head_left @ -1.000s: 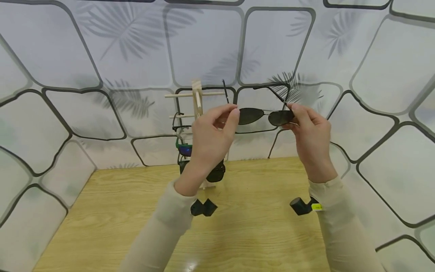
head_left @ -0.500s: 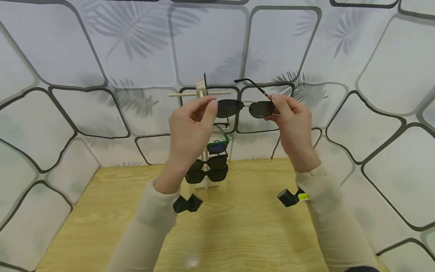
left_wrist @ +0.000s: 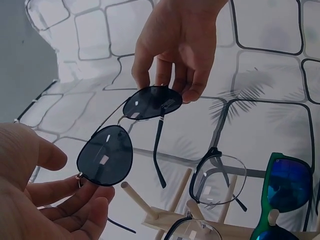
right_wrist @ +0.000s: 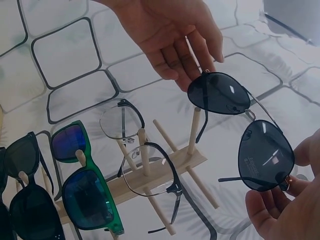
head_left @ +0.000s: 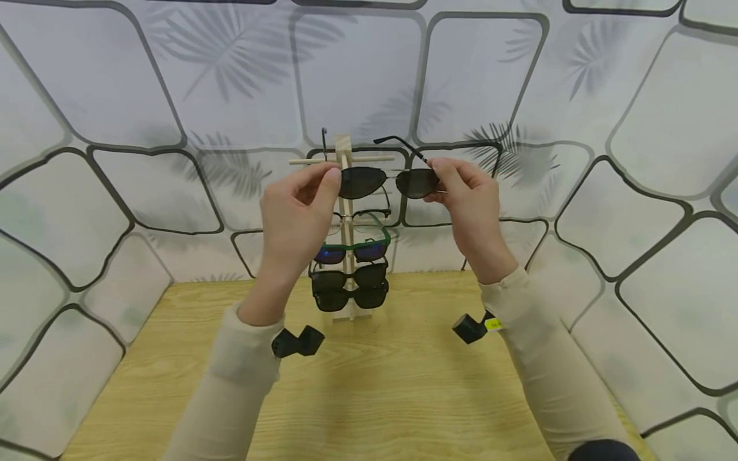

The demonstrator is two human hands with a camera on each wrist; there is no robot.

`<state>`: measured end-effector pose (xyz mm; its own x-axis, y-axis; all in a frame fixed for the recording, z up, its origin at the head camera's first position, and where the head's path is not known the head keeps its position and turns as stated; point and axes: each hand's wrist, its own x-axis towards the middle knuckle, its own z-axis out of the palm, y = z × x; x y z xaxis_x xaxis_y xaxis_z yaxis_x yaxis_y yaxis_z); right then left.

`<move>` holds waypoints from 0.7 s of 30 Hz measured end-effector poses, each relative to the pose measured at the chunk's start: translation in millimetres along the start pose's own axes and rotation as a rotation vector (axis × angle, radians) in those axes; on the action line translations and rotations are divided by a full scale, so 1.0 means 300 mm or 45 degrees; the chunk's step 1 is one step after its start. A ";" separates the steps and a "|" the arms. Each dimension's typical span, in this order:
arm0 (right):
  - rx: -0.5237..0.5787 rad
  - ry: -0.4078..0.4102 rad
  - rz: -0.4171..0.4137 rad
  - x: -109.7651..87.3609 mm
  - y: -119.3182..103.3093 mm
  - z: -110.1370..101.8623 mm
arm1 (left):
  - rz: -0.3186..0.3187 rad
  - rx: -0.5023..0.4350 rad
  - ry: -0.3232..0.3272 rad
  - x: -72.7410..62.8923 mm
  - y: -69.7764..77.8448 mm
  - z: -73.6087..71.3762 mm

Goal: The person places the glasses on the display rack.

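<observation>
Dark-lensed aviator sunglasses (head_left: 362, 183) hang level between both hands, temples unfolded toward the wall. My left hand (head_left: 296, 218) pinches the left end of the frame, and my right hand (head_left: 469, 205) grips the right end near the hinge. Behind and below them stands a wooden eyewear rack (head_left: 343, 144) with horizontal pegs. From the right wrist view, the held sunglasses (right_wrist: 266, 155) appear beside the rack's top pegs; whether they touch a peg I cannot tell. Clear half-rim glasses (right_wrist: 122, 122) occupy the pegs beneath.
Lower on the rack sit green-framed sunglasses (head_left: 330, 256) with blue lenses, then black sunglasses (head_left: 369, 275) and another black pair (head_left: 331, 299) under them. The rack's foot is on a wood-grain table (head_left: 369, 397). Patterned cloth walls (head_left: 357, 70) enclose the back and sides.
Both hands have carried the sunglasses leftward, from right of the rack to in front of its upper part. The lower eyewear, earlier partly covered by the left arm, now shows.
</observation>
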<state>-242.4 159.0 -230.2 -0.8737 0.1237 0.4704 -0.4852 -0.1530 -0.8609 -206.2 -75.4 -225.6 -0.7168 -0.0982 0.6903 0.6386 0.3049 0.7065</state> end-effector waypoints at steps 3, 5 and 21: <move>-0.033 0.000 0.015 0.003 0.002 0.016 | -0.021 0.015 0.004 0.002 -0.007 -0.016; -0.052 0.005 0.018 0.005 0.004 0.027 | -0.026 0.016 -0.001 0.004 -0.010 -0.027; -0.126 -0.045 0.031 0.020 0.013 0.068 | -0.183 -0.072 -0.012 0.042 -0.044 -0.081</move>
<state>-250.3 139.2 -226.7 -0.8866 0.0865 0.4543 -0.4597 -0.0575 -0.8862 -216.9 -103.7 -222.3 -0.8044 -0.1279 0.5802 0.5439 0.2346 0.8057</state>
